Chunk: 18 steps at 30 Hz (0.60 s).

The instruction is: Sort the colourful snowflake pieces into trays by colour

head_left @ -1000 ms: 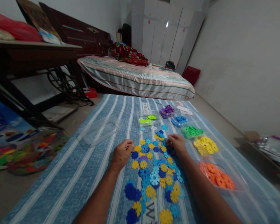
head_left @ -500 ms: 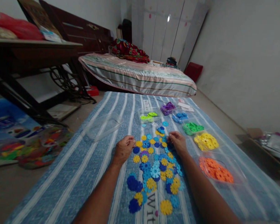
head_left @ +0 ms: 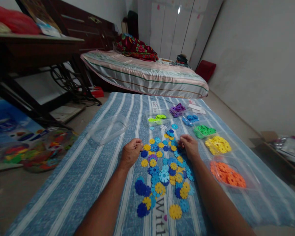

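A spread of loose flower-shaped plastic discs (head_left: 164,176) in yellow, light blue and dark blue lies between my two hands, with a purple one (head_left: 152,158) among them. At the left edge of the spread rests my left hand (head_left: 132,152), its fingers curled together beside a yellow disc (head_left: 147,147). My right hand (head_left: 189,146) is on the opposite side, fingers bent and thumb close to them, by some blue discs. Whether either hand pinches a disc is hidden by the fingers.
Clear boxes hold lime discs (head_left: 160,117), purple discs (head_left: 177,109), blue discs (head_left: 190,119), green discs (head_left: 204,131), yellow discs (head_left: 218,145) and orange discs (head_left: 228,173). Left stands a clear plastic box (head_left: 109,129) on the striped cloth (head_left: 93,183). Beyond is a bed (head_left: 147,75).
The camera view has tipped slightly, so most things sit a little higher in the picture. Both hands stay almost where they were, and the discs look unchanged.
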### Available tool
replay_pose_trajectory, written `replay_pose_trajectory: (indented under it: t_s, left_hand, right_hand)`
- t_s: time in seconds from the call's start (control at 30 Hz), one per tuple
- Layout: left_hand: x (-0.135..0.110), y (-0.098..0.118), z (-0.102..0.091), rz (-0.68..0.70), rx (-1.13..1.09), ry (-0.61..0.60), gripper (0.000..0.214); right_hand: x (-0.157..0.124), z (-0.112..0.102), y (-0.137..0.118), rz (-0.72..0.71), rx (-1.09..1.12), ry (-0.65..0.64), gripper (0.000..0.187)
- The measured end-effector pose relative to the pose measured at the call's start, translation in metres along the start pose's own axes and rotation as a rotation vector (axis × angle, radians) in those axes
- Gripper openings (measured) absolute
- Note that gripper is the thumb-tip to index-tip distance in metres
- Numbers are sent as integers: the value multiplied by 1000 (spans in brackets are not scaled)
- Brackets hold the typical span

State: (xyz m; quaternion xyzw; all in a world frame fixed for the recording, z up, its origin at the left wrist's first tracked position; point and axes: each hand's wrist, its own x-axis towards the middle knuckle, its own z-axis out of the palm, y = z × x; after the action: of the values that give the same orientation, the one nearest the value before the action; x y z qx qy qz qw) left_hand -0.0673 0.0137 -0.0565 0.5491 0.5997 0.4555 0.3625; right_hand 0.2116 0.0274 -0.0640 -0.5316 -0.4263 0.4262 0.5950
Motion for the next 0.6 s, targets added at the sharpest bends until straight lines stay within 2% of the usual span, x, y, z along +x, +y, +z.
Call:
replay_pose_trajectory:
  t_s: [0.6]
  left_hand:
    - [1,0,2,-5,-19,15,30]
  right_hand:
    - [1,-1,5,-8,31,-8,33]
